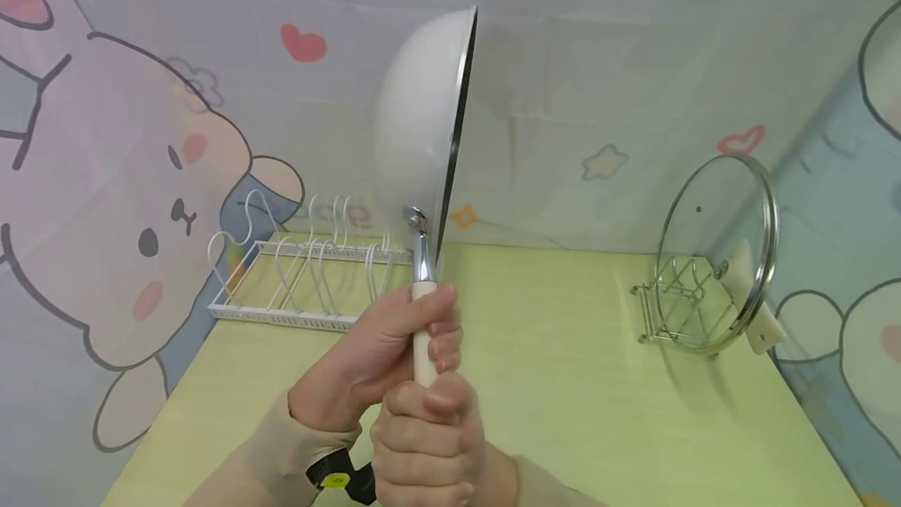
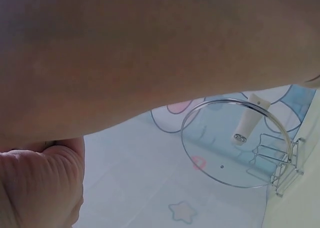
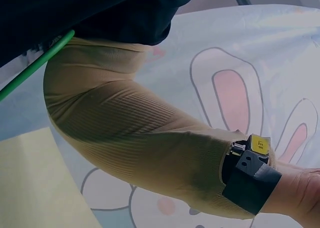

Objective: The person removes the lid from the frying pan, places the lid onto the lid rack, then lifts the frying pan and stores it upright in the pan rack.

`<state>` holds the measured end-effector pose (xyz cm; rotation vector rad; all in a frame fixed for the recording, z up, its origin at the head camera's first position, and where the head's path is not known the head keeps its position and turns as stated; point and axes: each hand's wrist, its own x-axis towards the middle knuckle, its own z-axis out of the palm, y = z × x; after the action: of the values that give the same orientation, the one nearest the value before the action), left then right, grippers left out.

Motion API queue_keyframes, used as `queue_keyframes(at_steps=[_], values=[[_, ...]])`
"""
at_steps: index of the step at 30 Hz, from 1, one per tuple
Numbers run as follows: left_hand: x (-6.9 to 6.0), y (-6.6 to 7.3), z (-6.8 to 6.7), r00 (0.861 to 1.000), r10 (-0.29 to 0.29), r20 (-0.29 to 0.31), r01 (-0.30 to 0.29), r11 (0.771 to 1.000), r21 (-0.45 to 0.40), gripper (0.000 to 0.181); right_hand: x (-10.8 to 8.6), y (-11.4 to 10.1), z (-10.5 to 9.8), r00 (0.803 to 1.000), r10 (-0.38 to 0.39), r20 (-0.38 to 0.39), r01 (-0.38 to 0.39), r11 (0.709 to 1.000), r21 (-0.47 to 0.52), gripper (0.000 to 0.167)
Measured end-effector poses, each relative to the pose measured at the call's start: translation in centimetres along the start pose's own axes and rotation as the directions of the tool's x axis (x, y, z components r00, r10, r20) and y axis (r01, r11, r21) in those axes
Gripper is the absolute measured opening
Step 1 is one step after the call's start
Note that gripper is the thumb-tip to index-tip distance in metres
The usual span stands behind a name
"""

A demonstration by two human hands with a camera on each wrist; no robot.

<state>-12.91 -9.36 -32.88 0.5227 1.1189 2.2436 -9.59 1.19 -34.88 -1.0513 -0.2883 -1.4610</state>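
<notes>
A white wok (image 1: 422,108) is held up on edge in the head view, its bowl to the left and its dark inside facing right, barely visible. Its cream handle (image 1: 425,350) points down and joins the bowl through a silver metal neck (image 1: 423,249). My left hand (image 1: 387,335) grips the upper part of the handle, thumb across it. Just below, my right hand (image 1: 428,440) makes a fist around the lower end, whose tip is hidden. In the right wrist view, my left forearm (image 3: 155,148) and its wrist camera (image 3: 252,175) show, but no wok.
A white wire rack (image 1: 281,315) stands at the back left of the pale green table (image 1: 563,397). To the right, a glass lid (image 1: 773,233) with a cream knob stands upright in a small metal stand (image 1: 651,319). Patterned cloth (image 1: 549,100) hangs behind.
</notes>
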Motion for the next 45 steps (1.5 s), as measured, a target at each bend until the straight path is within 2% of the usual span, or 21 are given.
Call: queue_keyframes(at_steps=[10,21,45], values=[[-0.9,0.5,-0.9,1.000,0.020,0.013,-0.020,1.000,0.007,0.030,0.0,0.5,-0.8,0.999,-0.016,-0.044,0.018,0.999,0.039,0.047],[-1.0,0.4,-1.4,0.998,0.025,0.056,-0.025,1.000,-0.005,0.028,-0.2,0.7,-1.2,0.998,-0.031,-0.046,0.034,0.997,0.064,0.046],[-1.1,0.3,-2.2,0.998,0.017,0.058,-0.015,0.999,-0.042,0.026,-0.3,0.7,-1.9,0.997,-0.038,-0.063,0.042,0.997,0.069,0.047]])
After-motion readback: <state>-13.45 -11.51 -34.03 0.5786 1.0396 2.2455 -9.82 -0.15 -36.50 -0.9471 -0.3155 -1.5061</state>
